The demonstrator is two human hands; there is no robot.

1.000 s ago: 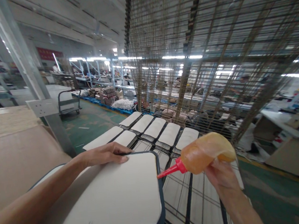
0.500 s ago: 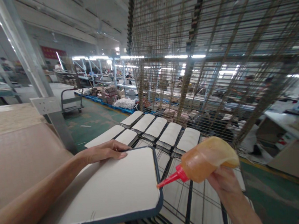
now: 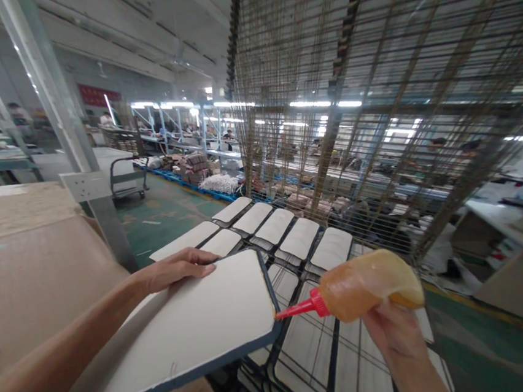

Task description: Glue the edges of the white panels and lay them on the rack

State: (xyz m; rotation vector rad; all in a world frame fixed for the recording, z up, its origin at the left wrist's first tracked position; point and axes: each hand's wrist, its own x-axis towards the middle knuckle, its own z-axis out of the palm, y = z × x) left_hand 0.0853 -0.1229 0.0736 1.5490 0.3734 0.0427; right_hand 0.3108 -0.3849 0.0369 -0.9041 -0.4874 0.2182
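In the head view, left hand (image 3: 178, 270) has its fingers gripping the top edge of the pale panel (image 3: 177, 336), lower left; right of centre, right hand (image 3: 391, 325) grasps an amber bottle (image 3: 367, 285), red nozzle (image 3: 300, 308) at the panel's dark rim.

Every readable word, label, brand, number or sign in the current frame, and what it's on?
Readable text: none.
Red banner on the far wall: pale marks, too small and blurred to read.
Amber bottle in the right hand: no lettering visible.
White panel with dark edging: a few short strokes near the lower edge, no legible characters.
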